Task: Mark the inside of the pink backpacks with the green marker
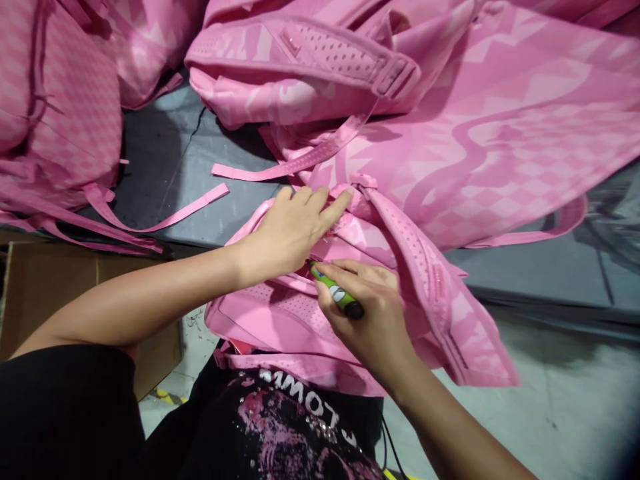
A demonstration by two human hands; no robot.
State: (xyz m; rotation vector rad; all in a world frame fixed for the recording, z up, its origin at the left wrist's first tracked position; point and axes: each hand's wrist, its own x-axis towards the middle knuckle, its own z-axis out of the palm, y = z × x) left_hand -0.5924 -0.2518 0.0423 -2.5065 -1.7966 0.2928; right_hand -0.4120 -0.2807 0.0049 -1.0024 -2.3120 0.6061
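Note:
A pink backpack [300, 313] lies across my lap and the edge of the grey table, its straps towards me and to the right. My left hand [295, 227] rests on its upper part, fingers extended and pressing the fabric. Between the thumb and fingers of my right hand [365, 307] is a green marker [334, 291] with a black end. The marker's dark tip touches or nearly touches the bag just below my left hand. What lies under my left palm is hidden.
More pink backpacks [65, 120] are piled on the grey table [160, 147], left and behind. A large pink patterned bag [500, 133] spreads to the right. Loose straps [195, 207] lie near the table edge. An open cardboard box [65, 280] stands below left.

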